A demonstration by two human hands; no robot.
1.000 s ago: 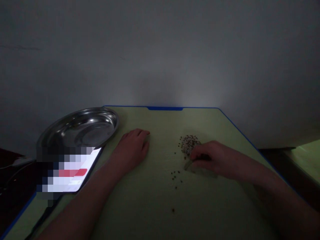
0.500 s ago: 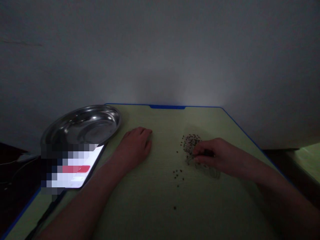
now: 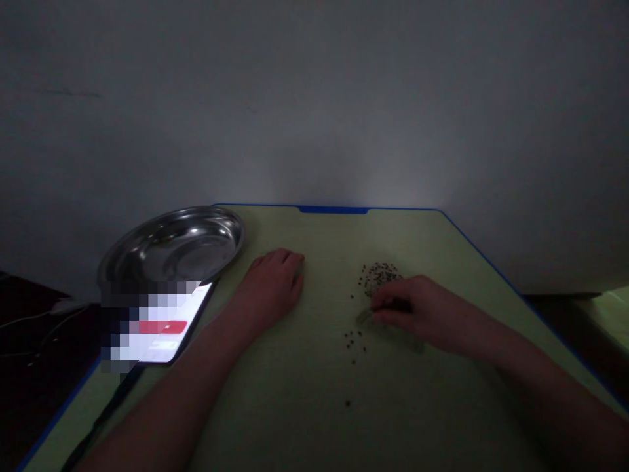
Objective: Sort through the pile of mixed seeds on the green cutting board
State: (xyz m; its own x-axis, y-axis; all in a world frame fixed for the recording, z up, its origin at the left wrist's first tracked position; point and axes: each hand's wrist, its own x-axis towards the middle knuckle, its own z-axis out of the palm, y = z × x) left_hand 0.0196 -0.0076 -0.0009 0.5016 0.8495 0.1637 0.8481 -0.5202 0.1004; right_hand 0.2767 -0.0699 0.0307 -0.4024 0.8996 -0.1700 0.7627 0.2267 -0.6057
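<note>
Small dark round pieces, beads or seeds, lie in a loose pile [image 3: 381, 275] on the light table, and several stray ones [image 3: 352, 341] are scattered nearer to me. My right hand [image 3: 410, 308] is at the near edge of the pile, thumb and forefinger pinched. What the pinch holds is too small and dim to make out. Under and beside these fingers a faint pale, see-through item [image 3: 364, 317] shows, mostly hidden and blurred. Palm down on the table left of the pile rests my left hand [image 3: 272, 285], its fingers loosely stretched and holding nothing.
A shiny steel basin [image 3: 196, 252] stands at the table's back left. In front of it lies a lit phone or tablet [image 3: 170, 337], partly blurred out, with a dark strap [image 3: 111, 406] below. A blue rim edges the table [image 3: 295, 406], and a grey wall [image 3: 314, 118] rises behind.
My right hand has shifted a little left and toward me relative to the pile, baring more of the pieces. My left hand stays put. The view has shifted slightly.
</note>
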